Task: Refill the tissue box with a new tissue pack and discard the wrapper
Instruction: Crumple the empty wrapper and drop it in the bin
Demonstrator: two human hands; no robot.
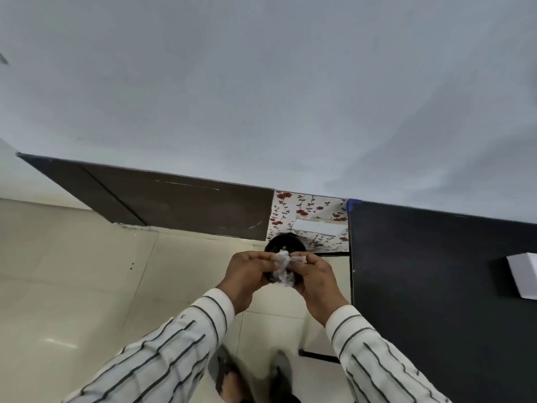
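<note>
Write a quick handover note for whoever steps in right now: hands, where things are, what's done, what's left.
Left hand and right hand: both pinching the crumpled clear wrapper, held between them.
Black bin: on the floor right under the hands, by the dark table.
White box: on that table at the right edge of view; whether it is refilled cannot be seen.
Done: wrapper is off and balled up.
Left: drop it in the bin.

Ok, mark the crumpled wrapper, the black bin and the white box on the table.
crumpled wrapper [282, 269], head view, on the clear plastic bunched between both hands.
black bin [283, 242], head view, on its dark far rim above the hands.
white box [524, 273], head view, on its top face.
</note>
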